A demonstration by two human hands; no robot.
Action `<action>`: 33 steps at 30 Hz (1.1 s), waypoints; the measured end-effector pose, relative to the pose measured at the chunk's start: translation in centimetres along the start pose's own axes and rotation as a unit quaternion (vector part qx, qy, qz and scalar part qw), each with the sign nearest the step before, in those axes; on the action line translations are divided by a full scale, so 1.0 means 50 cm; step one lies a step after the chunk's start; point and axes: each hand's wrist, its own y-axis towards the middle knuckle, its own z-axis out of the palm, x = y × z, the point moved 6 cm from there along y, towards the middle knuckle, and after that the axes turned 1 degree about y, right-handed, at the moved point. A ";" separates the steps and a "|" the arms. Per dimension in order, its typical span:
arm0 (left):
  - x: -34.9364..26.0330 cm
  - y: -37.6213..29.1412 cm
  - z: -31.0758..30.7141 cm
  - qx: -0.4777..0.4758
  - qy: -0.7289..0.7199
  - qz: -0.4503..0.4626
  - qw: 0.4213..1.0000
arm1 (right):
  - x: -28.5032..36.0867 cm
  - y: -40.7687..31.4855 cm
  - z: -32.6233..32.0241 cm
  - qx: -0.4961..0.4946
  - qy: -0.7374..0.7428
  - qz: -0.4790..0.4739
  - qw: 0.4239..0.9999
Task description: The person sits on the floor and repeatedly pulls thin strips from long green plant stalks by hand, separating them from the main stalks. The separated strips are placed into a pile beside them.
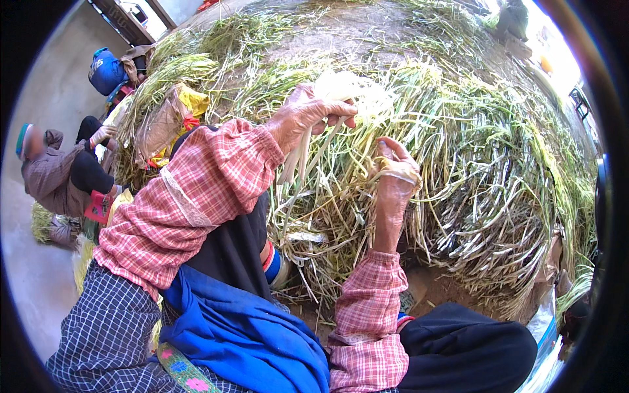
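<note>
In my left hand [307, 115] is a small bunch of pale plant stalks [297, 157], their whitish ends hanging below the fingers. Over the knuckles the upper part of the bunch is washed out by bright light. Lower and to the right, my right hand [397, 169] is raised with curled fingers, close to the leafy stalks. A pale strip crosses its palm; I cannot tell whether it is a stalk or a band. Both hands are just above a large heap of green and yellowing cut stalks [471, 162], whose pale cut ends face my legs.
At left a person [59, 167] sits on a low red stool [98, 206], near a second person in blue headwear [105, 71]. A brown and yellow sack [164, 123] lies beside the heap. Another figure [512, 22] is at far right. My knee [467, 339] borders the heap.
</note>
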 end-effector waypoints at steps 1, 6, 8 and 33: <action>0.003 -0.002 0.000 -0.001 -0.005 0.005 1.000 | 0.003 0.003 0.005 0.014 0.028 0.011 0.999; -0.004 -0.018 0.018 0.025 0.028 0.008 0.999 | 0.016 -0.012 0.033 0.100 0.129 0.113 0.980; 0.002 -0.020 0.027 0.037 0.029 0.013 0.999 | 0.013 -0.019 0.047 0.109 0.180 0.115 0.971; 0.032 -0.002 -0.004 0.039 0.004 0.013 0.999 | 0.032 0.003 0.006 0.021 0.273 -0.002 0.962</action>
